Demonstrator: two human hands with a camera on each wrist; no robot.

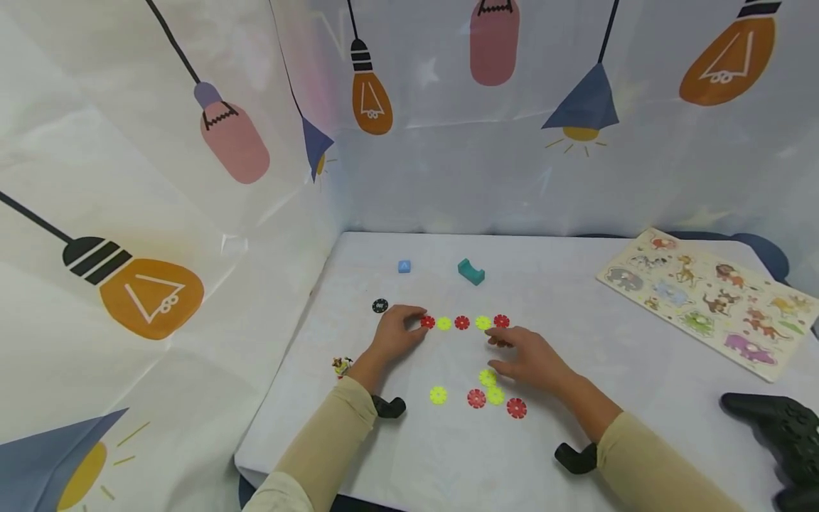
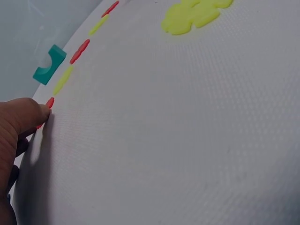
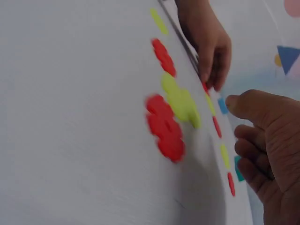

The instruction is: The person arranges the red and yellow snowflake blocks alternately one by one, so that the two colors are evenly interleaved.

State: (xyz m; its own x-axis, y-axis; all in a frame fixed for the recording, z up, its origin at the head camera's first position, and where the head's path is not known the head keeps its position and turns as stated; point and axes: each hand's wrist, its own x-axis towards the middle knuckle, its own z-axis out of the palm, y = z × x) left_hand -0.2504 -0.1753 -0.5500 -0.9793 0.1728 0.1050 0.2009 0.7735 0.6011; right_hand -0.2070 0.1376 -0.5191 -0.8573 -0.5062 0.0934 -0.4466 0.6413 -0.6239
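Observation:
Red and yellow flower-shaped pieces form a row across the white table. My left hand (image 1: pixel 398 333) is at the row's left end, where its thumb and fingers pinch the red flower-shaped piece (image 1: pixel 427 323). Its red edge (image 2: pixel 50 102) shows beside the thumb in the left wrist view. Over the right part of the table is my right hand (image 1: pixel 532 358), fingers loosely bent and nothing between them. It is near the row's yellow piece (image 1: pixel 483 323) and the end red piece (image 1: pixel 502 321). Below lie loose pieces, including a yellow one (image 1: pixel 438 395) and a red one (image 1: pixel 516 408).
Behind the row are a blue cube (image 1: pixel 404 266) and a green curved block (image 1: pixel 471 272). A black disc (image 1: pixel 380 306) and a small figure (image 1: pixel 342 366) lie to the left. An animal puzzle board (image 1: pixel 710 295) and a black game controller (image 1: pixel 780 434) are on the right.

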